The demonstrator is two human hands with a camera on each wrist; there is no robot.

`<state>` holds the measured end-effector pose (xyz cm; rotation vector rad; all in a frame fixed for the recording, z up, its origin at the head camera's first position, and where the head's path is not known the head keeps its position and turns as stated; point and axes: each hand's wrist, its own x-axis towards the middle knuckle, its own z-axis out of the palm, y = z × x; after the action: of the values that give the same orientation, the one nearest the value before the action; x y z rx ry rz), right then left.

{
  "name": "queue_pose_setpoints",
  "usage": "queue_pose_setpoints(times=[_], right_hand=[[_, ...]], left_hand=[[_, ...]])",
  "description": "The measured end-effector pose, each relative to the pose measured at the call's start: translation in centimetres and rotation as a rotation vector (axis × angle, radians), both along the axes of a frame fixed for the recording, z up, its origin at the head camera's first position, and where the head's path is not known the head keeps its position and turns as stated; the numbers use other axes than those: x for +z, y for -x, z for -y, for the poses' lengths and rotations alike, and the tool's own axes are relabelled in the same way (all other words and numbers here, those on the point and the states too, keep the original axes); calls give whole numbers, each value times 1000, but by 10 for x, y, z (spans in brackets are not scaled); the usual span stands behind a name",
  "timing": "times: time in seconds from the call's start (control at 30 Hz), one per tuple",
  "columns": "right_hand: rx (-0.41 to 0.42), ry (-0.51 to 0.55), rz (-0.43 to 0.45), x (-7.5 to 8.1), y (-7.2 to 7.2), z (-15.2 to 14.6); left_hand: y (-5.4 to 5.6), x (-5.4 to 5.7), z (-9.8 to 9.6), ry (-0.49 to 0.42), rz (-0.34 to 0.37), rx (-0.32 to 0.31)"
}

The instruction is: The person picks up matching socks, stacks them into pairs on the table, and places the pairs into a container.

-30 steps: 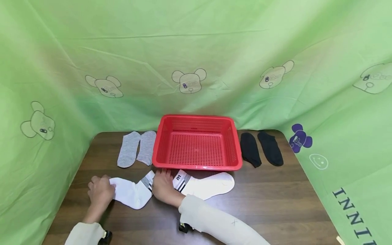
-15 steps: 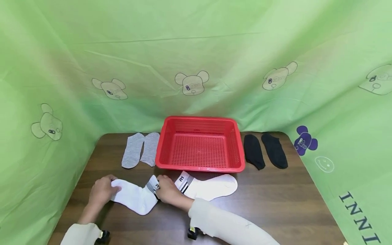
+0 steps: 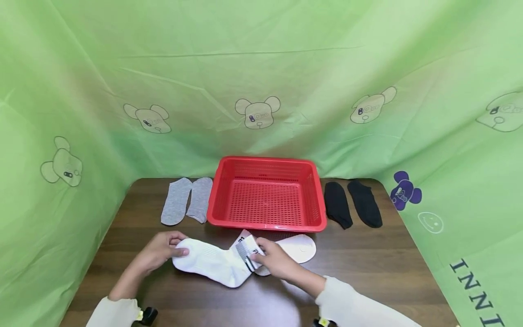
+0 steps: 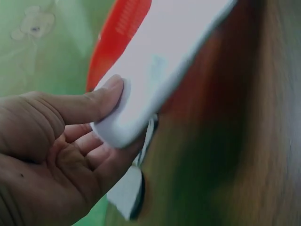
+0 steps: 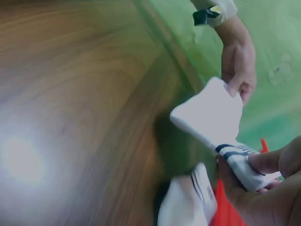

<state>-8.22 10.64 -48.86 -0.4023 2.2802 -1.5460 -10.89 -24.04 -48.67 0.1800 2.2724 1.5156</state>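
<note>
Pinching 1 white sock (image 3: 214, 263), seemingly above the table (image 3: 388, 268): left hand (image 3: 162, 249) at toe (image 3: 189, 259), right hand (image 3: 274, 260) at cuff (image 3: 246, 252).

- Basket (image 3: 265, 226): red plastic with a perforated floor and sides, at the back of the desk near its middle.
- Grey socks (image 3: 176, 202): two, side by side left of the basket, the inner one right by its wall.
- Black socks (image 3: 365, 203): two, lying apart at a slant to the basket's right.
- Desk (image 3: 367, 272): brown wood grain, rounded back corners, glare near the front.
- Curtain (image 3: 184, 36): green, creased, behind the desk and along both sides.
- Prints on it: pale bear heads (image 3: 259, 115), a purple bear (image 3: 403, 193), a white smiley (image 3: 431, 222), dark letters "INNI" (image 3: 466, 279).
</note>
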Motion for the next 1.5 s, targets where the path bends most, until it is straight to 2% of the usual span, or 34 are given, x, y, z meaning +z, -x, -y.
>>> queue_pose_setpoints(times=[0.17,0.3,0.5,0.7,0.8,0.9,1.03,1.13,1.37,1.5], right_hand=[[-17,122,116,2,-5,-39],[-48,151,166,4,-9,-64],[-119,122,213,4,-11,-89],[-202,50,239,0,-12,-108],[-268,28,257,-5,-10,-114],[-313,15,276,-9,-8,-118],[-352,-17,288,-14,-6,-123],[-381,-39,293,-20,-4,-127],[-439,-66,324,-29,-3,-131],[-456,-71,330,-31,-3,-131]], left_hand=[[1,5,-22,-121,55,-62],[4,6,-42,-152,79,-74],[8,-2,-70,-149,107,-30],[6,-12,-95,-183,146,-11],[6,-16,-106,-176,138,14],[6,-18,-117,-117,93,73],[6,-20,-131,15,-7,149],[6,-20,-140,101,-74,169],[9,-24,-152,219,-219,134],[11,-30,-155,277,-278,101]])
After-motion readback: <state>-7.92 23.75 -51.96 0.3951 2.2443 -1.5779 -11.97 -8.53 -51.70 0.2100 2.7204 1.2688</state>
